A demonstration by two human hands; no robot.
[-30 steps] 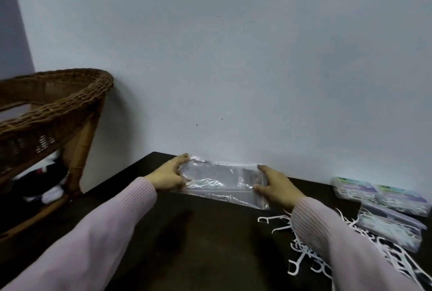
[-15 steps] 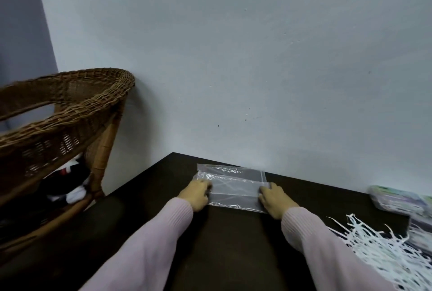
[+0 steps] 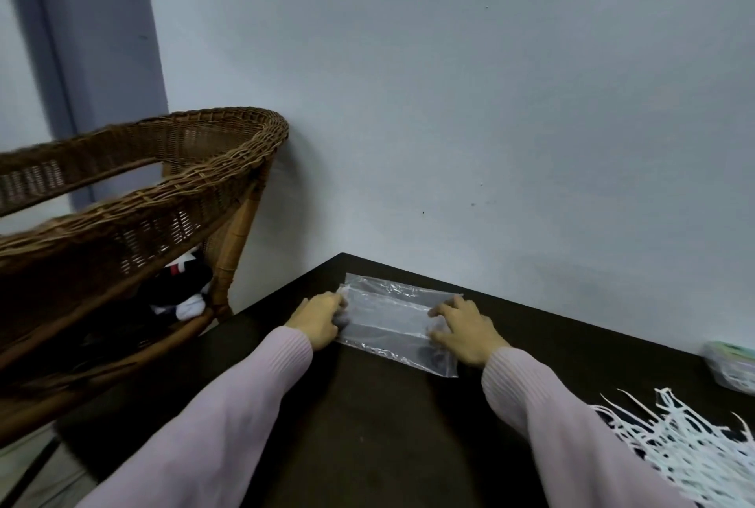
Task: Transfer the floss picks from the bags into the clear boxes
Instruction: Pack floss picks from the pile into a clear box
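Head view: dark table (image 3: 367,405) set in a wall corner, wicker chair (image 3: 135,197) off its left edge. Big loose pile of white floss picks (image 3: 690,450) lies on the table at lower right, already out of a bag. One clear box (image 3: 731,368) is half cut off at the right edge, with something white inside that looks like picks; its lid state is unclear. A clear zip bag (image 3: 392,317) lies flat near the far corner and looks empty. Left hand (image 3: 318,317) is at the bag's left end, fingers bent onto the plastic, pressing or pinching the edge, can't tell which. Right hand (image 3: 463,328) rests on the right end, fingers spread and lightly curved, pressing down, not gripping.

Step, as judged: flattening the emptied bag and setting it aside, not transferring. Next move calls for letting go of the bag, reaching right to the pile, gathering picks and loading them into the box. The picks look tangled, so a handful may drag strays.
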